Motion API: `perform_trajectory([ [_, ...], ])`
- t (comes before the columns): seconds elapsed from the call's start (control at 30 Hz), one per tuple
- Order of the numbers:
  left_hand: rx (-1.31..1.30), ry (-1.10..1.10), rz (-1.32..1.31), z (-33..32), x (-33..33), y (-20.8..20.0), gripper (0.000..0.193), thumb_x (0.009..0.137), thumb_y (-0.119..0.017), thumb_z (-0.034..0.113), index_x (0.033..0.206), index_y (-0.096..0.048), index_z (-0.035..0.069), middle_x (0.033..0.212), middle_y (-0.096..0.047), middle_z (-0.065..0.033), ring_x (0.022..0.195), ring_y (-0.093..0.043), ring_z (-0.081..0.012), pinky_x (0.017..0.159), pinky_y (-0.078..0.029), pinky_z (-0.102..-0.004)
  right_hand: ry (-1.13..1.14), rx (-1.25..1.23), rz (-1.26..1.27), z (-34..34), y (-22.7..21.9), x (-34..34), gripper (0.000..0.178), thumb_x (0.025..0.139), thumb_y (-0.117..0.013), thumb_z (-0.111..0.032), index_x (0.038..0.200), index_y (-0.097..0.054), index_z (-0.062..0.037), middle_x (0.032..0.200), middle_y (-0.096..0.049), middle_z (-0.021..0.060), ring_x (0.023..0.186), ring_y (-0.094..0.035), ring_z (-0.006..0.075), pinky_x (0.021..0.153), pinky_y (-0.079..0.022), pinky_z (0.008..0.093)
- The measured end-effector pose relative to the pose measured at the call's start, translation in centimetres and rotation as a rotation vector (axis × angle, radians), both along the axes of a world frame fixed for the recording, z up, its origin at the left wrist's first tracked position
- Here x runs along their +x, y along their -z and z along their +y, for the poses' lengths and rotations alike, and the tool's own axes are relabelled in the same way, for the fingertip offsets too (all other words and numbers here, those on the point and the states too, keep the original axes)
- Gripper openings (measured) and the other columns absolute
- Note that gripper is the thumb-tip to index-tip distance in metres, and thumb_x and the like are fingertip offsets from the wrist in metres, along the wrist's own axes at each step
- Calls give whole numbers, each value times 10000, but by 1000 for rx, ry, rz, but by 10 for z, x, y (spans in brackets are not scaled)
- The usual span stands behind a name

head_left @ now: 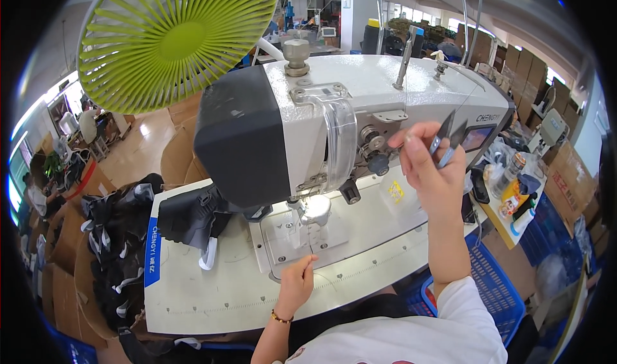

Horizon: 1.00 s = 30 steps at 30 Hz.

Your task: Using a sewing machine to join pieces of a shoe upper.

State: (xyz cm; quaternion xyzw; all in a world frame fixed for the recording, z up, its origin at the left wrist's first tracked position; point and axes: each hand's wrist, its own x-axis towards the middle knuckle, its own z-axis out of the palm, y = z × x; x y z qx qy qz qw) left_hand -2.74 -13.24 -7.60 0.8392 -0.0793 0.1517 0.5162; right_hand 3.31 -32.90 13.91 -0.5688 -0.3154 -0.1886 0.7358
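Observation:
An industrial sewing machine (385, 81), white with a black end cover, stands in front of me. My right hand (429, 161) is raised beside its round thread-tension dials (373, 140). Tucked in that hand are thread snips (445, 139), blades pointing up; the thumb and forefinger come together nearer the dials. Low over the front edge of the needle plate (283, 245), my left hand (297, 285) is closed, thumb and forefinger pinched. Whether a thread is between them is too fine to see. A lamp lights the needle area (313, 210).
A black shoe upper (193, 216) lies on the table's left side, beside a heap of similar pieces (116, 248). A green fan (183, 39) hangs at upper left. To the right are a cluttered side table (514, 197) and a blue basket (491, 293). Cardboard boxes stand around.

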Motion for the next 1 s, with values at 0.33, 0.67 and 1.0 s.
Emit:
perform_trajectory([
  [0.33, -38, 50, -63, -8, -8, -7, 170, 811, -452, 17, 914, -583, -17, 511, -375, -67, 446, -337, -85, 427, -296, -237, 534, -440, -624, 24, -6, -4, 173, 654, -642, 39, 809, -610, -29, 701, -475, 36, 581, -472, 112, 496, -374, 211],
  [0.67, -32, 113, -68, -10, -10, -2, 172, 801, -462, 15, 904, -594, -22, 488, -385, -92, 424, -347, -113, 427, -299, -244, 717, -627, -740, 22, -22, -5, 331, 513, -642, 31, 828, -580, -53, 645, -477, 45, 507, -482, 158, 448, -382, 243],
  [1.0, -63, 155, -98, -10, -3, 3, 176, 795, -465, 20, 903, -600, -12, 487, -425, -111, 410, -393, -158, 433, -333, -262, 874, -840, -835, 24, -25, 3, 361, 474, -690, -110, 803, -544, -82, 545, -489, 11, 407, -471, 161, 388, -357, 243],
])
